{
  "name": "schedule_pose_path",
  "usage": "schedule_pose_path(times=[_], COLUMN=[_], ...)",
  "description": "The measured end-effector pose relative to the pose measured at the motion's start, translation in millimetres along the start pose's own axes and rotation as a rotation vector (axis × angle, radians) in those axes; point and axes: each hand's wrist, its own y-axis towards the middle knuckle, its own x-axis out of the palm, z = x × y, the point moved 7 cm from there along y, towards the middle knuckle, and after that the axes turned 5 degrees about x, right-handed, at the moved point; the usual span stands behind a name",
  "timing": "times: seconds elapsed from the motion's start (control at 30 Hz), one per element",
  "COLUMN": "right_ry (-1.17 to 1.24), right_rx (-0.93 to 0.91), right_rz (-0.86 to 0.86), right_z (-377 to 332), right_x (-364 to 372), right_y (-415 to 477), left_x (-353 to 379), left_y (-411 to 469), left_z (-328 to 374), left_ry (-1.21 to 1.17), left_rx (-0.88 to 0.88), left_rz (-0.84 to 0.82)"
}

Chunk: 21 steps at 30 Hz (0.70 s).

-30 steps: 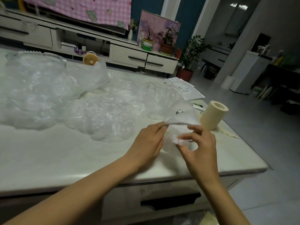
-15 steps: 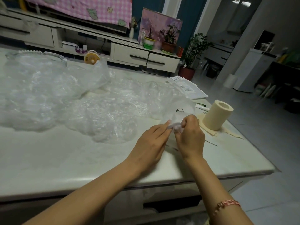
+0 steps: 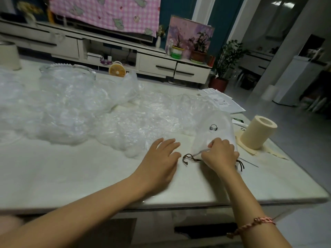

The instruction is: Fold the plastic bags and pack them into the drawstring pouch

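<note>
Pouch (image 3: 220, 122): white, small dark logo, lying flat on the table (image 3: 80, 179) just left of the tape roll (image 3: 258, 133). Its mouth end faces me.

Dark cord (image 3: 189, 157) trails out of the mouth. One loop lies left of my right hand, and another end shows on the tape-roll side, below my knuckles.

Right hand (image 3: 221, 154): sits on the pouch's mouth end, left of and nearer than the tape roll. Fingers are curled tight, pinching the fabric at the opening. Can't tell if a folded bag is under them.

Left hand (image 3: 161, 158): further left of the tape roll, apart from the pouch. It is palm down over the table with fingers straight and slightly spread, holding nothing. The fingertips reach the near edge of the plastic bags (image 3: 71, 111).

Plastic bags: clear, crumpled, unfolded. The pile runs from beside the pouch well out to the left of the tape roll.

Papers (image 3: 223, 102) lie behind the tape roll, at the table's far corner. The glass dish (image 3: 68, 68) is far left of it, behind the pile.

Pink bracelet (image 3: 250, 225) on my right wrist.
</note>
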Motion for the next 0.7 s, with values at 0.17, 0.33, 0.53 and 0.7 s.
schedule_pose_path(times=[0.17,0.33,0.53,0.7], right_ry=[-0.012,0.376,0.557,0.693], right_rx=[-0.105,-0.284,-0.237,-0.213], right_rz=[0.048,0.125,-0.219,-0.165], right_z=[-15.9,-38.8,-72.7,-99.6], right_x=[-33.5,-35.3,10.9,33.5], right_y=[-33.6,-59.8,-72.0,-77.3], left_x=[-25.4,-21.5,-26.5,-41.2], left_y=[-26.9,-29.0,-45.2,-49.2], left_z=[-67.6,-74.0,-69.2,-50.5], left_ry=[0.108,0.092,-0.040,-0.088], left_rx=[-0.182,-0.116,-0.106,-0.001], left_rz=[-0.080,-0.159,-0.299,-0.200])
